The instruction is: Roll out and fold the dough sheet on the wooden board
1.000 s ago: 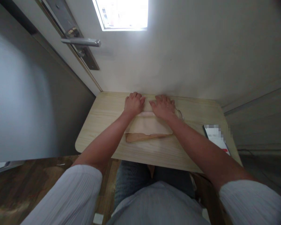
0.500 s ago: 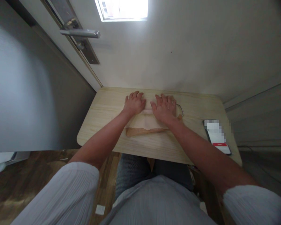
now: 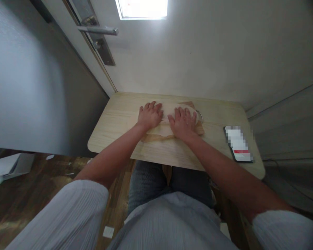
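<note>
A pale, flat, soft-looking sheet (image 3: 160,130) lies on the wooden table, and I cannot tell its material. From under it show tan-brown edges (image 3: 199,129) of another flat piece. My left hand (image 3: 150,115) rests palm down on the sheet's left part, fingers spread. Over its right part my right hand (image 3: 184,121) lies flat too, fingers apart, with a ring on one finger. A thin curved metal loop (image 3: 200,116) sticks out just beyond the right hand. Both palms hide much of the sheet.
The light wood table (image 3: 114,121) stands against a pale door with a lever handle (image 3: 97,30) and a bright window (image 3: 143,8). A phone (image 3: 238,144) with a lit screen lies at the table's right. A grey panel (image 3: 28,86) rises on the left.
The pale sheet now lies further back, with its front edge wavier and its far part spread out flat between the hands. My hands stay nearly in place; the camera view has shifted slightly.
</note>
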